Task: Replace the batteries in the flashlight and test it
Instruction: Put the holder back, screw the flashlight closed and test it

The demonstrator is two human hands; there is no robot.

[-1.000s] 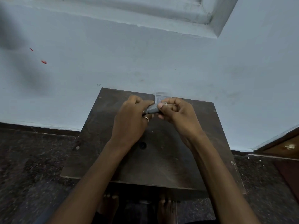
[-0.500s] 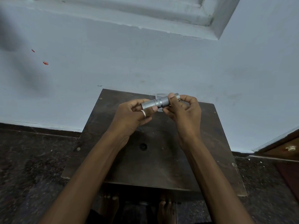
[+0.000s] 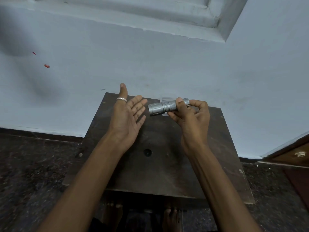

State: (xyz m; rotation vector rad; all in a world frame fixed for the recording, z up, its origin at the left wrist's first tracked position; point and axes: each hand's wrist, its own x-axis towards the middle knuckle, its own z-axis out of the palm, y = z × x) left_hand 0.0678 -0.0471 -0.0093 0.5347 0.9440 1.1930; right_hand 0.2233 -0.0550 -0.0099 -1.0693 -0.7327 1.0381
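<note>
Flashlight sits in my right hand, pinched at its tail end between thumb and fingers, held level above the far edge of the table with its head pointing left. My left hand is spread open, palm turned toward the lens and just beside it, touching nothing. I judge I am at the test: body looks closed up in one piece, and the open palm serves as a screen for the beam. To do this well I would keep the barrel steady, press the tail switch firmly with the thumb that already rests near that end, and hold the palm close in front of the lens so any glow shows plainly; I see no light on the palm now, so I cannot say whether it works. If nothing comes, I would check the cap is screwed fully home and the cells face the right way before pressing again. By count: one flashlight, two hands, one ring on the left hand, one table with one dark hole near its middle. Something small and clear lies on the table behind the flashlight, too hidden to name. No loose batteries show anywhere.
</note>
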